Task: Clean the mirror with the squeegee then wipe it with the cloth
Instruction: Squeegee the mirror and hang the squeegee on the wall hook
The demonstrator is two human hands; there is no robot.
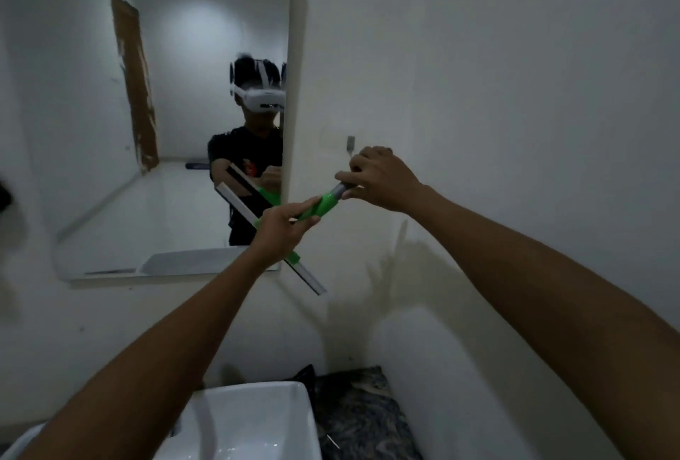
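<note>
The wall mirror (165, 128) hangs on the left, and a person wearing a headset is reflected in it. I hold a green squeegee (323, 204) with both hands in front of the mirror's lower right corner. Its long blade (309, 281) slants down to the right, past the mirror's edge. My left hand (283, 229) grips the green neck near the blade. My right hand (382, 178) is closed on the grey end of the handle, near the wall. No cloth is in view.
A white sink (254, 423) sits below, near the bottom edge. A dark marbled counter (360, 415) lies to its right. A small metal hook (351, 143) is fixed on the white wall behind my right hand.
</note>
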